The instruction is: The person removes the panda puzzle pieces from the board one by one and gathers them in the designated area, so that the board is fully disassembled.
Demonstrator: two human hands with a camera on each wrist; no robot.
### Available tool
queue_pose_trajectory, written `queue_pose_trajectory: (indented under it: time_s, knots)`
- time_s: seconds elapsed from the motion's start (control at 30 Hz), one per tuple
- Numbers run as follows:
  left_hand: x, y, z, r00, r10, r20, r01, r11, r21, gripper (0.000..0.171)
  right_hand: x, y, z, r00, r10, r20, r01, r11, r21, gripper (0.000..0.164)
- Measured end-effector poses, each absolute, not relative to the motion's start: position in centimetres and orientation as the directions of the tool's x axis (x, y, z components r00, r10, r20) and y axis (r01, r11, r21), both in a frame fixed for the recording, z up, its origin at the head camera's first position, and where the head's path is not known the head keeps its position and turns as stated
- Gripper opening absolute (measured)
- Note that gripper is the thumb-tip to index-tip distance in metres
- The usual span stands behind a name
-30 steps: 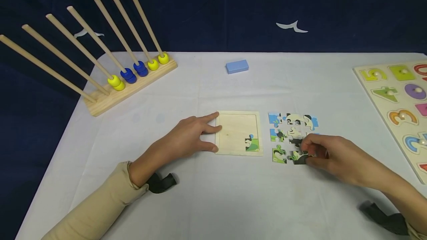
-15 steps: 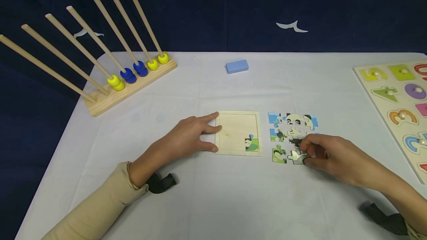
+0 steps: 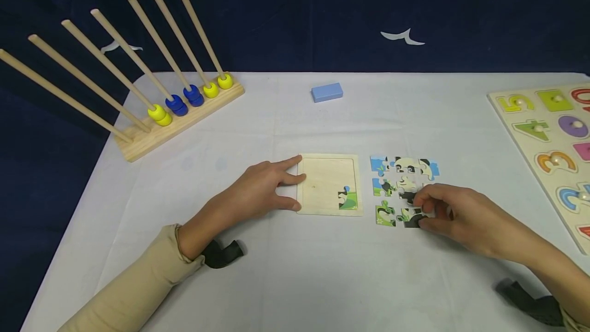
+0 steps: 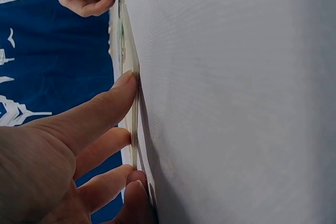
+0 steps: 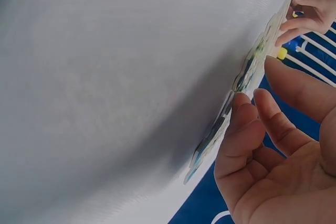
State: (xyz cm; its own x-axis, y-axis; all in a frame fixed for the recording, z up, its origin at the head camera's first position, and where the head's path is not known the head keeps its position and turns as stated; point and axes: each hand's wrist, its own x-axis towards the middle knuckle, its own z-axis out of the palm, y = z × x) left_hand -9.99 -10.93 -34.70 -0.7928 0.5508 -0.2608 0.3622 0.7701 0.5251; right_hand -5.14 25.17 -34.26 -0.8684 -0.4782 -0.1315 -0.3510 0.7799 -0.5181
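Observation:
My left hand [image 3: 258,186] spreads its straight fingers against the left edge of a square wooden puzzle tray [image 3: 322,178]. In the left wrist view, the thumb touches the rim of the tray [image 4: 135,98]. One green, blue and black puzzle piece [image 3: 350,200] sits in the tray's lower right corner. My right hand [image 3: 454,216] is over the loose panda pieces [image 3: 405,165], with bent fingers and thumb apart. Its thumb meets the right side of a black-and-green puzzle piece [image 3: 412,218] in the bottom row. The fingers hide some pieces; the right wrist view shows nothing between thumb and index finger.
A wooden peg abacus [image 3: 184,119] with yellow and blue beads stands at the back left. A blue block [image 3: 327,92] lies behind the tray. At the right is a number puzzle board [image 3: 544,155] with knobs. White cloth [image 3: 299,270] covers the table.
The black-and-green piece under my right thumb turned shiny half a second ago, as if tipped, and now shows its picture again. My right hand shifted only slightly; my left hand stayed put.

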Motion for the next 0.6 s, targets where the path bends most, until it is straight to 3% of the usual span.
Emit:
queue_pose_trajectory:
  time_s: [0.4, 0.6]
  knots:
    - [-9.8, -11.1, -34.7, -0.794, 0.549, -0.262, 0.356, 0.769, 0.531, 0.065, -5.3, 23.6, -33.6, -0.856, -0.516, -0.025, -0.415, 0.715, -0.562, 0.035]
    - [-9.9, -11.0, -34.7, -0.795, 0.553, -0.25, 0.364, 0.764, 0.533, 0.065, -5.8, 21.7, -32.9, -0.848, -0.53, -0.03, -0.408, 0.687, -0.601, 0.038]
